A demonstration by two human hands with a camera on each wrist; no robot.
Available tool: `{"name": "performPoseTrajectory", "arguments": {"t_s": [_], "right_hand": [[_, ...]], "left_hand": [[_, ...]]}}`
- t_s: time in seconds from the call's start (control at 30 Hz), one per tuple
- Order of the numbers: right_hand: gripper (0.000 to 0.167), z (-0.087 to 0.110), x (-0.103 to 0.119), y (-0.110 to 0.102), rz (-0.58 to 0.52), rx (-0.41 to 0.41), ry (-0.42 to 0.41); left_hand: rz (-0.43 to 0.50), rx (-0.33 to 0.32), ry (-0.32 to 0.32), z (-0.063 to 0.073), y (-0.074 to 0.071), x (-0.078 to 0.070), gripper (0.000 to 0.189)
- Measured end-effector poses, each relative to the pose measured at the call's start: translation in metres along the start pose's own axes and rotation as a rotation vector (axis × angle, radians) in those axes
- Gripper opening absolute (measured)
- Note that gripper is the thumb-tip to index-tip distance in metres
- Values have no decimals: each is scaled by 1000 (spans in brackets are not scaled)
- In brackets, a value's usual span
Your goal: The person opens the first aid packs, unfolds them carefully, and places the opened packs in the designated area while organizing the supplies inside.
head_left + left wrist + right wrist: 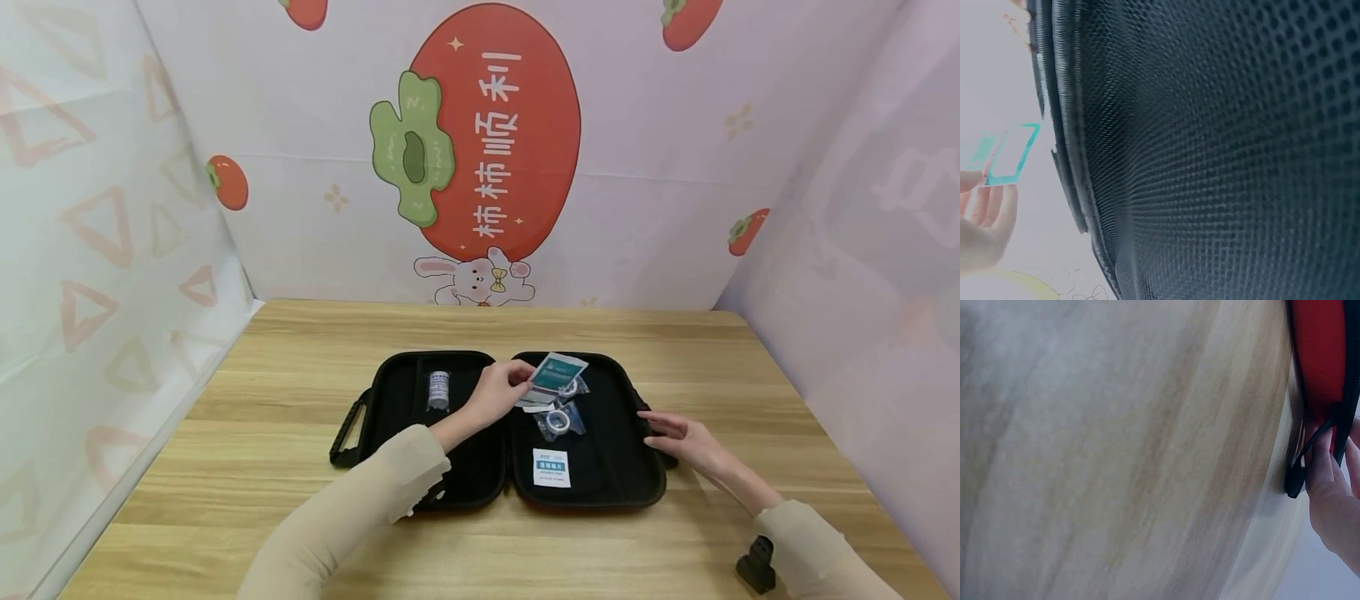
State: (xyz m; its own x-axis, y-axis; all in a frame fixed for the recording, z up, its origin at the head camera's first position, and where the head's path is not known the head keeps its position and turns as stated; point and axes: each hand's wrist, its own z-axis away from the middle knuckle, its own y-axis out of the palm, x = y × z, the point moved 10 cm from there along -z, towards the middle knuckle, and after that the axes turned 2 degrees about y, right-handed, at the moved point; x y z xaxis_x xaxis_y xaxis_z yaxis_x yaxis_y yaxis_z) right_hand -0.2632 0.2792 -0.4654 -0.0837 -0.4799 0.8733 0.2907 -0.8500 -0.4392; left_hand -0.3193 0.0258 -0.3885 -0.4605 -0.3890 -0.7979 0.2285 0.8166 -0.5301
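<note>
A black zip case [632, 483] lies unfolded on the table, its two halves side by side. Over the right half, my left hand [495, 393] pinches a flat teal-and-white packet [557, 372] between thumb and fingers; the left wrist view shows this packet [1013, 156] too. Beneath it sit a clear-wrapped white roll [557, 422] and another wrapped ring-shaped item [570, 389], partly covered. Nearer the front is a white-and-blue alcohol pad sachet [551, 468]. My right hand [693, 443] holds the case's right rim, fingers on both sides beside a zipper pull [1295, 481].
A small wrapped white cylinder [438, 390] lies in the case's left half. A carry handle [347, 433] sticks out on the left. Near my right sleeve is a small black object [756, 567]. Printed cloth walls [637, 242] enclose the wooden table [300, 350].
</note>
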Motion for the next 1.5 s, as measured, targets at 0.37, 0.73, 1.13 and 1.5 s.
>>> {"name": "performPoseTrajectory", "arguments": {"t_s": [0.37, 0.73, 1.13, 1.5], "right_hand": [[57, 0, 2, 1, -12, 10, -19], [57, 0, 4, 1, -38, 16, -29], [56, 1, 2, 0, 3, 4, -17], [57, 1, -1, 0, 16, 6, -11]], "left_hand": [[88, -26, -110, 13, -26, 4, 22], [253, -90, -179, 31, -51, 6, 26], [383, -184, -308, 57, -77, 24, 30], [407, -230, -393, 84, -99, 39, 35]]}}
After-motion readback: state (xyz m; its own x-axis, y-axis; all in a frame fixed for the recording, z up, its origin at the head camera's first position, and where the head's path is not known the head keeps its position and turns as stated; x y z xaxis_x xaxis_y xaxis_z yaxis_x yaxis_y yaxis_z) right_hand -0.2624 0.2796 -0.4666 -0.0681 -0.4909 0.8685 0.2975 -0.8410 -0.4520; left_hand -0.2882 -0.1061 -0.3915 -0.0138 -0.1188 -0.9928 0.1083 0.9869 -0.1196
